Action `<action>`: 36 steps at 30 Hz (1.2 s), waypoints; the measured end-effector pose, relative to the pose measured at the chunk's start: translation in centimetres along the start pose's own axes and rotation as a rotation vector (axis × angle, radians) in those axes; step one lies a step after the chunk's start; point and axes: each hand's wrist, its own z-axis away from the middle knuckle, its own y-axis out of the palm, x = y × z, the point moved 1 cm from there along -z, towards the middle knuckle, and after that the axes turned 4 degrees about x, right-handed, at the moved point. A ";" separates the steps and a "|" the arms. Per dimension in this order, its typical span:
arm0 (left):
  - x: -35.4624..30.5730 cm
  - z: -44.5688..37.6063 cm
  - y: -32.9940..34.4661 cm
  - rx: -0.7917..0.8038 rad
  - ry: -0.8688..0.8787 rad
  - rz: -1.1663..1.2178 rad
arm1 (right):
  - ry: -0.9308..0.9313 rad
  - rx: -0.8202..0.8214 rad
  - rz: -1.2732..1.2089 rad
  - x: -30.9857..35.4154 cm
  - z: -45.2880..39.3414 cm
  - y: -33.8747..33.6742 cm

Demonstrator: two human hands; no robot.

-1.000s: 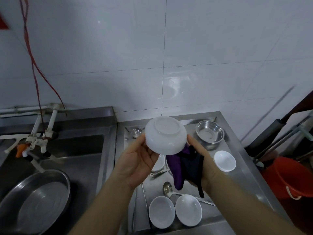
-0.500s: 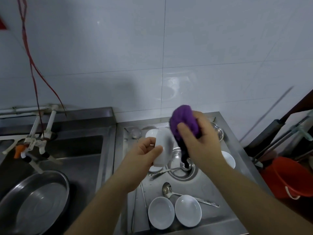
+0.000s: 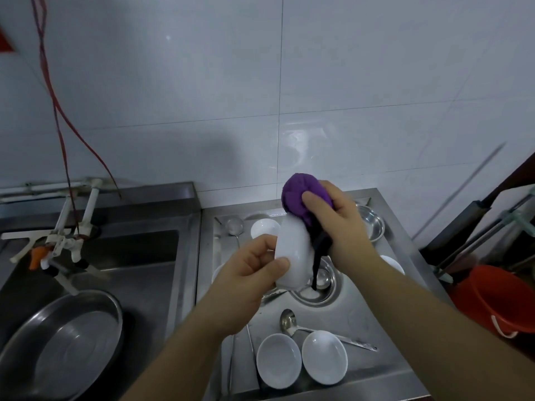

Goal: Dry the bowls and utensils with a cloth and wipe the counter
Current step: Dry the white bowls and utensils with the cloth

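Observation:
My left hand (image 3: 249,270) grips a white bowl (image 3: 292,250) turned on its side above the steel counter (image 3: 347,311). My right hand (image 3: 335,227) holds a bunched purple and black cloth (image 3: 298,198) against the bowl's open side, with a dark tail hanging below. Two white bowls (image 3: 279,360) (image 3: 324,356) sit at the counter's front edge, and a ladle (image 3: 289,319) lies behind them. Another white bowl (image 3: 265,228) stands near the wall. A small white bowl (image 3: 395,263) peeks out behind my right forearm.
A steel bowl (image 3: 373,224) sits at the back right, and a steel bowl holding a spoon (image 3: 318,287) lies under my hands. A large steel basin (image 3: 63,342) rests in the sink on the left below the taps (image 3: 58,241). An orange bucket (image 3: 498,296) stands right of the counter.
The bowl went from bottom-up to on its side. My right hand lifted the cloth from beneath it to the bowl's upper open side, where it has stayed for the last half second.

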 end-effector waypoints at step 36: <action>0.1 -0.3 2.3 0.005 0.011 -0.057 | 0.684 -0.149 -0.672 -2.7 2.6 -0.5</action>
